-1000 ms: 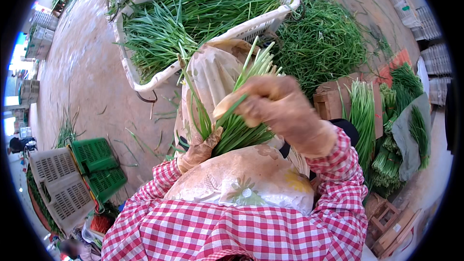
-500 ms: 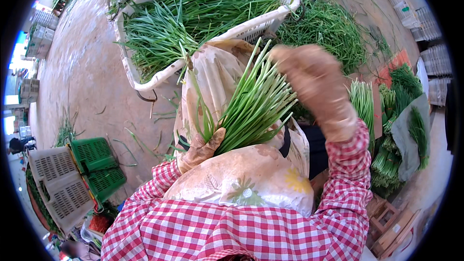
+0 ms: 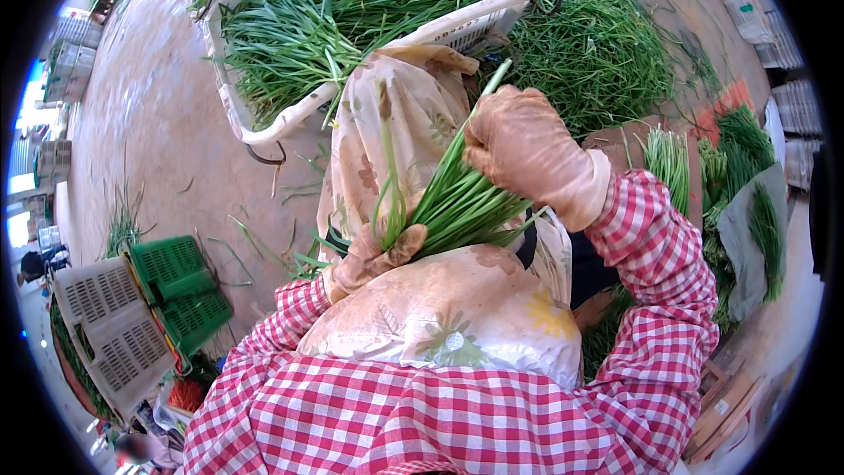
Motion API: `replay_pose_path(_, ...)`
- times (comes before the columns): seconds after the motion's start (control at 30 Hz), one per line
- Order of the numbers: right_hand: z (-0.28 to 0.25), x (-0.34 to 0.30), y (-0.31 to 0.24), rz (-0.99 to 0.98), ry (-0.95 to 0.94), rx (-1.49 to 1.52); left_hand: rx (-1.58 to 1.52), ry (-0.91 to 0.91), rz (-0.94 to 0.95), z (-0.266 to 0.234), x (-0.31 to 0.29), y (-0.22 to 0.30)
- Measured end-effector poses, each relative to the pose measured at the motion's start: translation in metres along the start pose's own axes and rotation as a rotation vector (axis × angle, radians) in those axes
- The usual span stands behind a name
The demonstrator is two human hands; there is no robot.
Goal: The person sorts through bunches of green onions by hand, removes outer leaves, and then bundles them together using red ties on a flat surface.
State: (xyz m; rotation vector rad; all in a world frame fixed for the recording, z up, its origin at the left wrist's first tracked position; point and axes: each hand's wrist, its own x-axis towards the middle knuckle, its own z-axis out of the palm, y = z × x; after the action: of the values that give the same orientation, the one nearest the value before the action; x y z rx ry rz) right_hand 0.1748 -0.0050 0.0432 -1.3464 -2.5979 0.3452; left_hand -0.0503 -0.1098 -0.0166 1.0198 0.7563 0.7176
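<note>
A bunch of green chives (image 3: pixel 457 202) lies slantwise over my lap, which a stained floral apron (image 3: pixel 378 141) covers. Gripping the lower part of the bunch is my left hand (image 3: pixel 369 257), in a soiled tan glove. A few stray stalks (image 3: pixel 393 180) stick up from that grip, apart from the rest. My gloved right hand (image 3: pixel 532 145) is closed round the upper, pale cut ends, hiding most of them; one thick stalk pokes out beyond its fingers.
In front stands a white crate (image 3: pixel 286 126) full of loose chives (image 3: pixel 378 0). A heap of greens (image 3: pixel 598 53) lies right of it. Tied bunches (image 3: pixel 668 167) and a grey sheet (image 3: pixel 745 237) are at right. Green (image 3: pixel 180 295) and white crates (image 3: pixel 114 330) sit at left.
My right hand has come down and inward from beside the stalk ends and closed over them. The left hand has shifted slightly to the right, still holding the bunch.
</note>
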Motion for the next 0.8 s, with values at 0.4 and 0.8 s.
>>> replay_pose_path(0.4, -0.026, 0.001, 0.117, 0.327, 0.477, -0.406, -0.422, 0.225, -0.157, 0.006, 0.011, 0.036)
replay_pose_path(0.8, -0.005, -0.029, 0.017, 0.022, 0.309, 0.298, -0.448, 0.354, -0.088, -0.008, 0.009, 0.025)
